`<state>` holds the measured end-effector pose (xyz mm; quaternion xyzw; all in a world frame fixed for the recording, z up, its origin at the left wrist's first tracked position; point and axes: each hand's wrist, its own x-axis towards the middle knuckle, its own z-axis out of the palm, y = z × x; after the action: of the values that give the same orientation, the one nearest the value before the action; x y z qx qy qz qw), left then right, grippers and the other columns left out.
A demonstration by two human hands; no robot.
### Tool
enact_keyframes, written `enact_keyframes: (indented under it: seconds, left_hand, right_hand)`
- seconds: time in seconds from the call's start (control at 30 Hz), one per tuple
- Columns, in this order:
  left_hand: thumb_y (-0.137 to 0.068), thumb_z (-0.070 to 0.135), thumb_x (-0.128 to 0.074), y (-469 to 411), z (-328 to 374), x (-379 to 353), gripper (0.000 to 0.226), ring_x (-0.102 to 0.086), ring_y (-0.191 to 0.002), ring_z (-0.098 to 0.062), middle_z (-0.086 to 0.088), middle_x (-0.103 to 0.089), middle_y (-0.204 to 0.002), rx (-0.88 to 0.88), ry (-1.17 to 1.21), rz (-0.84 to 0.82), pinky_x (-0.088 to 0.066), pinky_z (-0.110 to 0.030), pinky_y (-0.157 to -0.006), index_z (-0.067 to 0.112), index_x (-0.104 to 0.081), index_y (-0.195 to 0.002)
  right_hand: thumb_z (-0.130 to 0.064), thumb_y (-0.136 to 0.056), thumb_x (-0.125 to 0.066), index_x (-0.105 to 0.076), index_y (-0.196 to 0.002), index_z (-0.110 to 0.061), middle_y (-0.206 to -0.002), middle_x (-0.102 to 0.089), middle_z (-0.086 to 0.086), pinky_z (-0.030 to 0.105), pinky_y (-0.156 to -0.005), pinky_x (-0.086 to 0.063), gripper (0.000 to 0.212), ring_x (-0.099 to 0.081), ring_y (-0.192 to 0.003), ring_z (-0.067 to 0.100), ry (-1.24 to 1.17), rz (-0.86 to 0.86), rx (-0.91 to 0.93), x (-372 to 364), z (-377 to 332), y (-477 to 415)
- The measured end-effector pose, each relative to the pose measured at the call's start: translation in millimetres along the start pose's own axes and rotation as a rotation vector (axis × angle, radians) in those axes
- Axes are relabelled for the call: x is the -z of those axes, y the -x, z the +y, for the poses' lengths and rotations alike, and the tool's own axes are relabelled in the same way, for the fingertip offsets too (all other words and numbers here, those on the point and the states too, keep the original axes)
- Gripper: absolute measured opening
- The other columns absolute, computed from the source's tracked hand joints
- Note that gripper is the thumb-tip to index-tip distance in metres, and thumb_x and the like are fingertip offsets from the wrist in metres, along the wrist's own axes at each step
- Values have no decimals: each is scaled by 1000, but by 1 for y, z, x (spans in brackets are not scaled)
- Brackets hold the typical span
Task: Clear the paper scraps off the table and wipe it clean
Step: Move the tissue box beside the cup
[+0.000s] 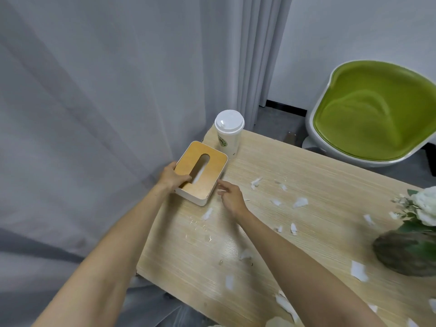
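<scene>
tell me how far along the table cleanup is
Nothing looks done yet: paper scraps litter the table. In hand: the left hand grips the tissue box, the right hand hovers beside it, holding nothing. Left: gathering every scrap and wiping.

Cup behind tissue box; scraps rightward on table

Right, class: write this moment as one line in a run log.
left hand grips tissue box | right hand open beside box | paper scraps scattered on table | clearing not yet begun
</scene>
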<state>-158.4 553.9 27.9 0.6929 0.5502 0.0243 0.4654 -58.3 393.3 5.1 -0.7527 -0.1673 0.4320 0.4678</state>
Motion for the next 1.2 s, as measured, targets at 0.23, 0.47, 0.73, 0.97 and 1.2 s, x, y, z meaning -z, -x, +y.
enact_keyframes:
  seconds: [0.23, 0.47, 0.73, 0.97, 1.2]
  left_hand:
    - [-80, 17, -76, -5, -7, -6, 59, -51, -102, -21, -5, -55, -117, -6, 61, -36, -51, -36, -82, 14, -46, -131]
    - [-82, 23, -75, 2, -22, -12, 55, -56, -104, -21, -6, -59, -118, -57, 145, 36, -49, -36, -93, 10, -48, -128]
    - [-97, 7, -42, 53, -54, -53, 22, -52, -107, -35, -18, -47, -123, 224, 241, 577, -38, -34, -85, -1, -51, -116]
    - [-86, -6, -44, 76, -96, -84, 29, -59, -103, -26, -11, -58, -114, 134, -18, 163, -44, -26, -81, 6, -66, -102]
    - [-88, -2, -43, 81, -103, -82, 29, -58, -99, -23, -9, -56, -116, 149, -27, 237, -40, -24, -74, 8, -66, -103]
  right_hand:
    - [14, -83, -30, -49, -137, -12, -131, -54, 13, 31, -101, -39, 63, -53, -113, 20, 11, 20, 8, 0, 8, -5]
    - [10, -87, -34, -51, -135, -21, -111, -52, 1, 19, -79, -40, 59, -50, -102, 12, 101, 7, 43, -5, 18, -3]
    - [4, -90, -39, -61, -119, -10, -125, -57, 6, 26, -87, -42, 40, -55, -117, 22, 516, -21, 96, -11, 49, 12]
    - [-1, -87, -44, -49, -124, -18, -117, -43, 4, 41, -84, -50, 41, -54, -99, 25, 748, -116, 174, -36, 61, 19]
    - [1, -82, -46, -53, -86, -12, -98, -54, 7, 41, -74, -52, 15, -55, -82, 25, 755, 18, 157, -51, 70, 15]
